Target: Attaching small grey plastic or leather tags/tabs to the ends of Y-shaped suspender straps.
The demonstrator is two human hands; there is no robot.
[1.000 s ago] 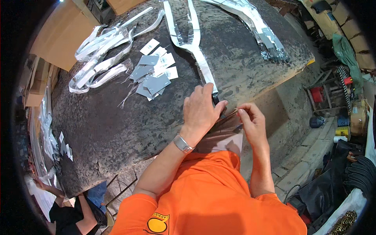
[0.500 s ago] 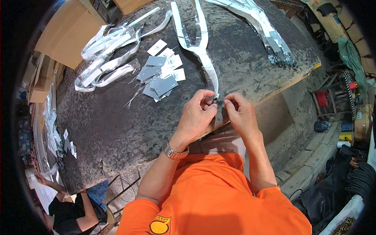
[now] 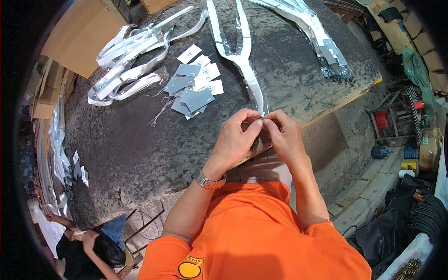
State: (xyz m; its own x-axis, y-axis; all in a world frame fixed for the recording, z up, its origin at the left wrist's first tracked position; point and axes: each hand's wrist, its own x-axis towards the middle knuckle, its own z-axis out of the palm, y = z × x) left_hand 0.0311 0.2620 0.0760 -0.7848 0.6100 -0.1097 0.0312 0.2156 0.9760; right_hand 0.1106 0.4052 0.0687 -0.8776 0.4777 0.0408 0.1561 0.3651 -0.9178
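"Strap (image 3: 252,84) lies where, from your hands?"

"On the table (image 3: 140,144), forked toward eleven and twelve o'clock, its single tail coming down to my fingertips."

"How far along are you?"

"Partway, I'd judge. At ten o'clock is a heap (image 3: 135,86) of straps, with no cards that I can make out on them. At one o'clock lies a bundle (image 3: 304,21) with grey cards among its near ends; I take those as done. The strap between looks unfinished, since no card shows hanging from it. Loose cards (image 3: 198,99) sit at ten o'clock, nearer than the heap, strings (image 3: 158,114) trailing toward eight."

"And your hands?"

"My left hand (image 3: 235,137) pinches the tail's end, thumb to forefinger. My right hand (image 3: 289,140) brings thumb and forefinger to the same spot; whether they grip strap or string, I can't tell."

"Room?"

"Most toward eight o'clock, where tabletop spreads wide. Toward four, floor (image 3: 326,154) shows past the edge (image 3: 336,106), which runs from six o'clock, just below my fingers, to a corner past two. Anything dropped there could fall."
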